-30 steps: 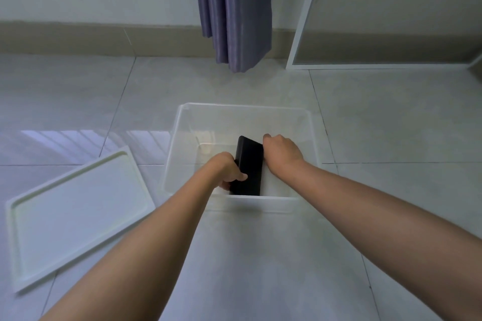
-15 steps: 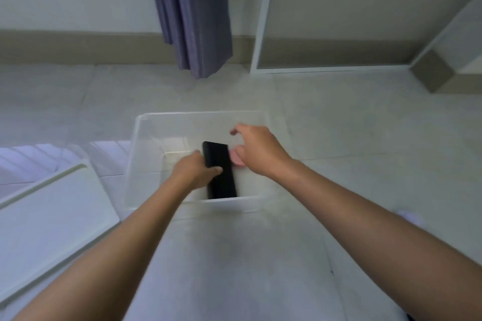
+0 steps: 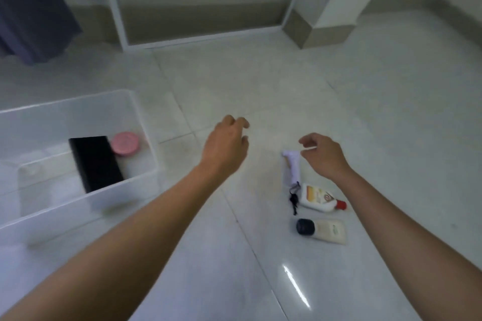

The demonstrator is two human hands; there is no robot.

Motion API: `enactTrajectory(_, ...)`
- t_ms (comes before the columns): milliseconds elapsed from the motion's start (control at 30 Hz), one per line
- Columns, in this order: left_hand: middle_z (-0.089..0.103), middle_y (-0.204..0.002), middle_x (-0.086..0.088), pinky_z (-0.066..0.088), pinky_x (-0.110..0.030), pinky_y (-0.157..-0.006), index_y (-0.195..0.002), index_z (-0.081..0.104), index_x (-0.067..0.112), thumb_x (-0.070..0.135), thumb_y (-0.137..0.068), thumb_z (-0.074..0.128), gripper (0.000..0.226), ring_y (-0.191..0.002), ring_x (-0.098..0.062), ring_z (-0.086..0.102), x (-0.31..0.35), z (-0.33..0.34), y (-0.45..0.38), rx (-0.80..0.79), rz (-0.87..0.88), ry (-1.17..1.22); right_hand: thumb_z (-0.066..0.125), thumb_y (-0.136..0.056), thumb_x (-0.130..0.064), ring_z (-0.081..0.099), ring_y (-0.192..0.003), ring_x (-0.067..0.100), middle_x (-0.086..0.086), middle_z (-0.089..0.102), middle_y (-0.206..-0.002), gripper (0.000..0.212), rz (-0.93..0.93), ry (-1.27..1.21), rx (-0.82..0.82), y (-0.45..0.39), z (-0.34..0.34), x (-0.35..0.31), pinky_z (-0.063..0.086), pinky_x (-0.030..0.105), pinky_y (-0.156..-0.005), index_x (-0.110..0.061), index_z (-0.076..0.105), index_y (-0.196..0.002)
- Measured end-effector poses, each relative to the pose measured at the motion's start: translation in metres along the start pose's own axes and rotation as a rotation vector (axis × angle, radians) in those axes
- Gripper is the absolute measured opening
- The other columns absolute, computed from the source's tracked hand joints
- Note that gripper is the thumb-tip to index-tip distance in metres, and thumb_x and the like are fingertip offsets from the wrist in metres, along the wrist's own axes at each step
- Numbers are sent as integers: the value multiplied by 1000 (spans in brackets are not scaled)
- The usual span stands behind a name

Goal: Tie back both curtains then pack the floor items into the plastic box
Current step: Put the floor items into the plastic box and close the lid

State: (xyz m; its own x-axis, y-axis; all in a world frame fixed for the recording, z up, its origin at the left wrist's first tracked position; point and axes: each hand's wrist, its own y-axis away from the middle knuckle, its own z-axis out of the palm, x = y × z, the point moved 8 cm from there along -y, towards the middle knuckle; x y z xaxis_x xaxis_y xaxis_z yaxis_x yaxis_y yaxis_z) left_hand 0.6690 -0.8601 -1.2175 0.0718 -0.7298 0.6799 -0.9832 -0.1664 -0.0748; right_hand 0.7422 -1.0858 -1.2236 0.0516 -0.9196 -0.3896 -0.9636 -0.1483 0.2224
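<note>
Glossy tile floor lies nearest us, and on it, to our right, four items wait in a loose line: a cream tube with a dark cap, a white bottle with a red cap, a small black clip or tie just beside that bottle, and a white roll furthest out. We judge these closely grouped things to be the main risk: a hasty reach could knock the bottle or tube so it skids on the slick tile, and the small black piece could be missed. Our right hand hovers above the white roll, fingers loosely curled and holding nothing. Our left hand hangs over bare floor between roll and box, fingers relaxed and likewise empty. Off to our left sits the plastic box, with a black flat case and a pink round tin inside, touching. Carrying across that gap, a dropped item could bounce off the rim. Beyond hangs a dark curtain; whether it is tied back we cannot tell.
</note>
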Motion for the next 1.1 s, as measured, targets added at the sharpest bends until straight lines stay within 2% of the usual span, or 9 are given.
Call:
enactTrajectory(133,43,-127,-13,47,-41,-87,-136,43,18,12,-95,46,42,-108,-33,53,35,99,2,-324,93,-97,53,-81,2,55,-111,29,12,55,-126,52,113,232,-208,22,27,67,45,28,-82,-17,52,-130)
enactTrajectory(267,34,-139,-13,46,-36,-83,-148,23,23,7,-96,33,55,-96,-33,54,57,168,6,-519,237,-256,62,-81,-10,51,-112,33,16,47,-125,63,227,424,-382,41,63,111,49,39,-90,-17,38,-138)
enactTrajectory(333,36,-136,-5,45,-29,-73,-150,19,20,13,-97,13,54,-82,-25,47,60,194,6,-575,279,-326,67,-81,-15,49,-112,32,14,45,-124,65,240,483,-389,47,72,118,48,39,-89,-18,34,-137)
enactTrajectory(400,40,-126,-2,29,-19,-55,-149,24,23,33,-100,24,51,-82,-22,45,62,208,4,-565,326,-430,68,-82,-20,49,-111,30,13,45,-123,62,195,540,-320,47,73,118,45,38,-85,-19,34,-134)
enactTrajectory(500,31,-148,-16,39,-24,-67,-143,36,16,36,-100,36,47,-105,-31,57,55,208,7,-570,206,-342,69,-82,-27,51,-104,29,10,51,-116,55,113,589,-260,43,70,113,43,37,-77,-18,38,-126)
enactTrajectory(667,47,-124,-18,41,-30,-70,-137,33,10,14,-99,45,40,-95,-30,61,31,186,6,-447,-46,-193,68,-75,-41,46,-105,25,4,59,-108,54,11,711,-189,37,62,96,32,34,-73,-21,44,-119)
enactTrajectory(867,48,-117,-23,36,-36,-72,-132,30,4,8,-93,46,43,-99,-42,56,34,96,-3,-302,-209,193,77,-69,-33,60,-92,32,10,59,-106,61,-5,445,-154,11,51,30,46,35,-68,-17,40,-115)
enactTrajectory(967,51,-110,-20,39,-36,-68,-122,30,7,15,-88,52,41,-89,-42,57,32,10,-6,-74,-202,357,76,-72,-25,61,-99,38,16,63,-108,60,-140,331,-64,-4,41,-43,44,37,-73,-13,40,-117)
enactTrajectory(1100,62,-87,-12,39,-32,-60,-130,24,14,20,-90,51,49,-73,-33,59,-9,-120,22,334,-237,420,75,-72,-15,60,-100,41,16,61,-112,61,-376,160,39,5,30,-157,38,37,-72,-16,39,-122)
